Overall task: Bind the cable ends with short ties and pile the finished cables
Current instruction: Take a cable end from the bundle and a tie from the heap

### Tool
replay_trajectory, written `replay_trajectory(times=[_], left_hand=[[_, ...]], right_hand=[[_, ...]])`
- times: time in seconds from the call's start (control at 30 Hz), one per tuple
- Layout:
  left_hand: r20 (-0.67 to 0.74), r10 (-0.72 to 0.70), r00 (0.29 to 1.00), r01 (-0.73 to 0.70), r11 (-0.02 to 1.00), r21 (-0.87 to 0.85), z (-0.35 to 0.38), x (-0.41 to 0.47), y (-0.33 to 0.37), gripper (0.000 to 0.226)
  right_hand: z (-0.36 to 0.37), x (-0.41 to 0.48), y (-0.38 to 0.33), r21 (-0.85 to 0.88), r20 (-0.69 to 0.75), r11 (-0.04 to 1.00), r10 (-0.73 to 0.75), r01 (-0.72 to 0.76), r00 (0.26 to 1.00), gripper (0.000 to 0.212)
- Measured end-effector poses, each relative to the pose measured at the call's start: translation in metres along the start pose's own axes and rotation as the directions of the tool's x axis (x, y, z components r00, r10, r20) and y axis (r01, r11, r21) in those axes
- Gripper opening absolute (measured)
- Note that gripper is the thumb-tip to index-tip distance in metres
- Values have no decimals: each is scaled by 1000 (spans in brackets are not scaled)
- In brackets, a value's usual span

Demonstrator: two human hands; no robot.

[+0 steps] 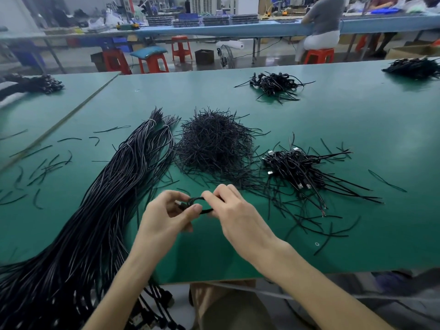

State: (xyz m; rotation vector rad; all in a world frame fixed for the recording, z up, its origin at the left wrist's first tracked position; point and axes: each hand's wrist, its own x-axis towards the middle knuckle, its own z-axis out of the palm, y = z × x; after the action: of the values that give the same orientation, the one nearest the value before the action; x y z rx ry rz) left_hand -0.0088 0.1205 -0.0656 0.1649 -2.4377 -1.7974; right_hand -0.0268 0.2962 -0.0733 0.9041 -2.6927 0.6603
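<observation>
**Asker:** What's the biggest thing around your hands?

**Me:** The green table (pixel 333 129) under them. Next comes one long sheaf of black cables (pixel 100 210), just left of my left hand. It runs from beyond my fingertips back past my forearm and over the near edge. Two pale bands cinch its far end.

**Asker:** And ahead of you?

**Me:** One heap of short ties (pixel 214 144), straight beyond my knuckles. Right of my right hand and a little further out is one pile of bound cables (pixel 300 167) with plugs showing. Three more dark piles lie well away: a farther pile (pixel 276 85) past the heap, a far-right pile (pixel 414 67) and a far-left pile (pixel 31 84). Loose ties (pixel 42 167) are scattered well to my left, too many for me to count.

**Asker:** Any containers?

**Me:** Stacked dark trays (pixel 214 20) on a bench far beyond. I cannot tell what they hold.

**Asker:** And your grip?

**Me:** Both hands are clenched on one small coiled cable (pixel 206 211). My left hand (pixel 164 213) curls round its left side, thumb and forefinger pinching. My right hand (pixel 235 210) pinches its right side. The coil sits between them, over the table, nearer its near edge than the heap.
</observation>
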Motion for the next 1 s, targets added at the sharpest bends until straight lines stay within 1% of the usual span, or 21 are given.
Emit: replay_trajectory(times=[0.07,0.13,0.2,0.27,0.3,0.37,0.43,0.47,0.53,0.57,0.63,0.7,0.77,0.8,0.83,0.87,0.9,0.93,0.97,1.0], left_hand=[[65,-16,998,11,998,65,-2,6,-5,35],[113,4,994,-18,992,122,-4,11,-11,20],[197,23,980,-61,980,192,-6,15,-13,15],[301,19,953,-118,942,314,-9,18,-12,15],[346,19,938,-163,905,392,-11,19,-11,18],[430,10,903,-250,825,506,-13,21,-6,30],[488,-29,872,-267,808,525,-12,25,-2,48],[507,-42,861,-272,805,527,-11,27,0,52],[549,-35,835,-317,784,533,-11,34,-1,43],[566,-24,824,-336,784,522,-11,38,-3,37],[577,20,816,-353,808,472,-12,45,-8,31],[548,95,831,-368,832,414,-9,50,-13,32],[463,161,872,-365,844,394,-3,56,-18,32],[391,192,900,-352,850,392,0,60,-20,32],[299,216,929,-325,863,387,2,64,-24,34],[195,229,953,-287,888,360,3,67,-27,36],[98,225,969,-244,925,291,3,69,-31,38],[18,194,981,-194,965,177,1,71,-35,39],[-34,143,989,-141,989,45,0,72,-38,39],[-54,86,995,-89,994,-66,-2,73,-41,38]], right_hand=[[5,-3,2,-92,55,996,-7,12,998,65],[8,-4,3,-163,76,986,-31,43,997,58],[10,-4,6,-186,76,980,-58,71,995,48],[11,-3,8,-202,88,975,-76,92,993,45],[10,-2,9,-209,98,972,-86,105,992,44],[6,1,7,-220,84,968,-104,120,991,42],[3,4,6,-234,44,962,-135,141,990,36],[2,7,5,-241,26,958,-154,156,988,34],[0,13,5,-218,-8,961,-173,167,985,30],[0,16,6,-197,-32,966,-174,165,984,34],[0,23,9,-190,-27,969,-164,156,986,32],[4,32,15,-214,5,966,-145,143,989,28],[7,43,22,-234,36,963,-130,135,991,29],[8,49,25,-277,42,950,-134,140,990,35],[8,56,27,-348,29,926,-143,144,989,46],[7,62,30,-422,-1,896,-150,136,989,59],[4,68,33,-463,-71,880,-150,101,986,67],[1,75,36,-458,-167,888,-141,50,976,70],[-1,81,39,-416,-263,909,-110,-9,959,66],[-3,88,41,-351,-346,934,-59,-71,936,60]])
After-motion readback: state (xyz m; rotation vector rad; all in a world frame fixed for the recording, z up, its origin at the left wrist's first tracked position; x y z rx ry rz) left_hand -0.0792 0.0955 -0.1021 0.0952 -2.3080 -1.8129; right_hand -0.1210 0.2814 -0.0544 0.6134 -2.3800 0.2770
